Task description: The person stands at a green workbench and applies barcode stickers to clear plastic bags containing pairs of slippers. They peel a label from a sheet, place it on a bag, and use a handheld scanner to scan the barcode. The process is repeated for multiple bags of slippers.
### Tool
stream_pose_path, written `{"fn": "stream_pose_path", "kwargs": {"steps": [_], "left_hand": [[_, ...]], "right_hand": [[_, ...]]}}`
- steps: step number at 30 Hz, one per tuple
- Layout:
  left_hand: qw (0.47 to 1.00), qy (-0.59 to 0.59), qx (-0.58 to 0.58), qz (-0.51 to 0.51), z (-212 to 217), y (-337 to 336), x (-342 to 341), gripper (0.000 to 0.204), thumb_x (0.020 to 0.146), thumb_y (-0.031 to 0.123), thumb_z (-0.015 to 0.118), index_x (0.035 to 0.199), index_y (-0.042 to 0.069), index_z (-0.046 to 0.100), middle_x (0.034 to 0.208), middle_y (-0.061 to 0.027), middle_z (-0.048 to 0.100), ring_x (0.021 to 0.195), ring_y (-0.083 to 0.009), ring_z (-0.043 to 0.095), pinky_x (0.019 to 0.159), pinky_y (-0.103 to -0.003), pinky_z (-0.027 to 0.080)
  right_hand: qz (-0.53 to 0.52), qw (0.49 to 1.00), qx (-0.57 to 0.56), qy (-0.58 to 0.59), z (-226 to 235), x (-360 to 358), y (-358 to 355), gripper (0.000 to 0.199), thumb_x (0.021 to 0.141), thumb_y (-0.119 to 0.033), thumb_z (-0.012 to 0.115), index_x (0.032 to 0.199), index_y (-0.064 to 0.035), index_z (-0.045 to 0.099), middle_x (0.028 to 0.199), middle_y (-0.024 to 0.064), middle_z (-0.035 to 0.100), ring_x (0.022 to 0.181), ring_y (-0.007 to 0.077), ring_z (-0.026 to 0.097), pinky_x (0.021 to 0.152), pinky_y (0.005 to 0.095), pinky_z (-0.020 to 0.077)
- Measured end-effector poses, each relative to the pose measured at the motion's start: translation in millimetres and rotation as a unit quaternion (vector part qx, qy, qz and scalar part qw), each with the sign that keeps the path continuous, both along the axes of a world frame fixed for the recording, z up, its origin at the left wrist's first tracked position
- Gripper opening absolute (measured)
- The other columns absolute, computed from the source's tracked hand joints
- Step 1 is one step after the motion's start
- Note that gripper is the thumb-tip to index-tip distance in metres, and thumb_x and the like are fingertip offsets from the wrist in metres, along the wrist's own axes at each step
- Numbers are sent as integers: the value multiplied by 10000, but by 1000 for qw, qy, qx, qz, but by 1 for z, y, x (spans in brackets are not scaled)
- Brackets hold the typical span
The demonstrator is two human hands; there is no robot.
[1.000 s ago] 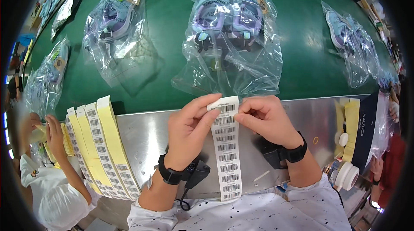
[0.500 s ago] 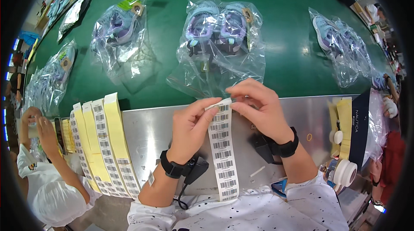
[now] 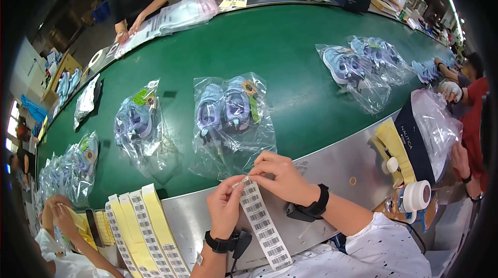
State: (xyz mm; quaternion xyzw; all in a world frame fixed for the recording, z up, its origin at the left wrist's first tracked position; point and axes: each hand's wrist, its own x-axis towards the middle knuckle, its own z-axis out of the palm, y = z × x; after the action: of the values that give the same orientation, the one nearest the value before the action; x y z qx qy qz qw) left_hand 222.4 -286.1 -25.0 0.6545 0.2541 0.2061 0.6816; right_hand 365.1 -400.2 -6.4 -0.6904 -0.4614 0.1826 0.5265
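Note:
A white strip of barcode labels (image 3: 263, 222) hangs from my hands down toward my shirt. My left hand (image 3: 224, 206) pinches its top end between thumb and fingers. At the same end my right hand (image 3: 282, 177) has thumb and fingertips pressed together at the strip's edge; whether a single label is peeled away there is too small to tell. Just beyond my fingers a clear plastic bag (image 3: 233, 148) lies on the green surface, with a pair of light blue and purple shoes (image 3: 237, 107) inside. Black bands with small boxes circle both my wrists.
More bagged shoes lie on the green table (image 3: 207, 44) at left and right. Yellow-backed label sheets (image 3: 150, 221) hang over the metal edge (image 3: 192, 216) on my left. A white jar (image 3: 416, 195) and dark box (image 3: 420, 138) stand at right. Co-workers sit on both sides and opposite.
My right fingers have closed on the strip's top end; before, they were apart beside it. The view has tilted up, showing more of the far side. My left hand keeps its pinch.

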Motion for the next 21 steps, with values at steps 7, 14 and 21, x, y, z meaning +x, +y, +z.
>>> {"fn": "stream_pose_path", "kwargs": {"steps": [7,14,21], "left_hand": [[999,6,-38,-6,-6,-5,14,204,890,8,605,1089,3,649,703,41,607,614,1,491,547,-162,376],[992,66,-104,-10,-5,14,-4,357,877,9,603,1230,25,555,873,9,647,719,-31,566,610,-181,442],[996,-61,-10,-70,-41,8,6,360,874,75,609,1222,36,524,955,-55,650,853,-83,605,723,-249,486]], "right_hand": [[-16,995,38,-92,-1,10,-7,54,782,-31,651,792,0,608,822,102,535,767,271,557,652,357,459],[80,968,15,-235,6,4,28,71,756,-34,610,794,-12,554,844,135,522,806,319,532,700,393,462],[84,981,-129,-115,28,2,4,38,897,4,546,929,15,563,963,115,550,821,214,550,705,300,457]]}}
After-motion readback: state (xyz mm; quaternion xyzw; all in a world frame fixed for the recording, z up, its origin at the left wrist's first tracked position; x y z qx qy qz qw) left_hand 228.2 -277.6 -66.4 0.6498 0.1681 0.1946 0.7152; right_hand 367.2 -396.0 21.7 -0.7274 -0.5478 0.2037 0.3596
